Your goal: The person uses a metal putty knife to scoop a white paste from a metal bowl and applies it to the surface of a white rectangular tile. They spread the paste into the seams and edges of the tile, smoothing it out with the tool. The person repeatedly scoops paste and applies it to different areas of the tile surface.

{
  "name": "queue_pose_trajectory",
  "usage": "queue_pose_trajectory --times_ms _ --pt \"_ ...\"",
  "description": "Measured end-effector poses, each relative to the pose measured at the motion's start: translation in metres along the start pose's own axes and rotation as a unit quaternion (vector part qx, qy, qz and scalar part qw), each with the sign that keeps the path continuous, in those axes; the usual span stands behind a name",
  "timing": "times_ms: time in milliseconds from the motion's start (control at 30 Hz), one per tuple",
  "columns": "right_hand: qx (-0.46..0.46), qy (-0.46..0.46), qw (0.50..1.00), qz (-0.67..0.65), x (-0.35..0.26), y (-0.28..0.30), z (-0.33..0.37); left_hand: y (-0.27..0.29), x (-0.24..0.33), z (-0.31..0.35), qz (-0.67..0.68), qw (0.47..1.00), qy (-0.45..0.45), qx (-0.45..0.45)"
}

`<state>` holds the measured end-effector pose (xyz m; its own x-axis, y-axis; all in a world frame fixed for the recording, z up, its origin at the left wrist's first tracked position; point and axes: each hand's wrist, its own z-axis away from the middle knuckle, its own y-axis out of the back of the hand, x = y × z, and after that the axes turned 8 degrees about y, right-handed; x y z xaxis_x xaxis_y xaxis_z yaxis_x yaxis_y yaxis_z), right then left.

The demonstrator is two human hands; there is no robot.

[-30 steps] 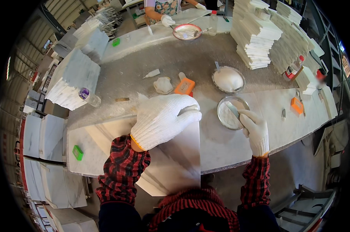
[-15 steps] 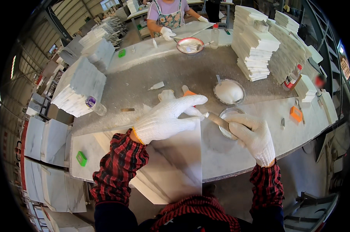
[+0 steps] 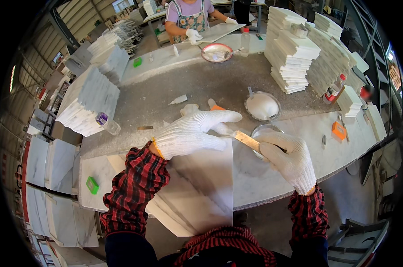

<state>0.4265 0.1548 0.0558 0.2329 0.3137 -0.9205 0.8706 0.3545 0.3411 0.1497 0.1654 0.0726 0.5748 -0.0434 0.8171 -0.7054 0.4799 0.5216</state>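
Note:
My left hand, in a white knit glove, spreads over the far edge of a grey-veined marble tile. Its fingers stretch to the right, with the thumb side apart. My right hand, gloved likewise, grips a narrow flat metal scraper between thumb and fingers. The scraper's tip points left, close to my left fingertips; whether they touch I cannot tell. A shallow metal bowl sits behind my right hand and is partly hidden by it. Beyond it stands a bowl of white filler.
Stacked marble tiles rise at the right and left. A plastic bottle, a small white squeeze bottle, a green box and an orange box-shaped thing lie around. Opposite, a person in gloves handles a slab.
My right hand has turned slightly and shifted a little left with the scraper, whose face now catches the light. My left hand stays spread at the tile's far edge.

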Motion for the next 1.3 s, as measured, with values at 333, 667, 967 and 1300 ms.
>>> queue_pose_trajectory --times_ms 333,667,967,1300 --pt "0.024 0.005 0.999 0.035 -0.009 -0.008 0.006 -0.001 0.003 0.002 -0.029 0.999 -0.020 0.027" --pt "0.041 0.062 0.994 0.081 -0.014 -0.016 0.011 0.002 -0.002 0.002 -0.087 0.994 -0.048 0.035" --pt "0.036 0.084 0.989 0.116 -0.016 -0.017 0.013 0.001 0.000 0.001 -0.095 0.994 -0.044 0.036" --pt "0.060 0.142 0.969 0.194 -0.022 -0.021 0.013 0.001 -0.007 -0.002 -0.089 0.993 -0.065 0.033"
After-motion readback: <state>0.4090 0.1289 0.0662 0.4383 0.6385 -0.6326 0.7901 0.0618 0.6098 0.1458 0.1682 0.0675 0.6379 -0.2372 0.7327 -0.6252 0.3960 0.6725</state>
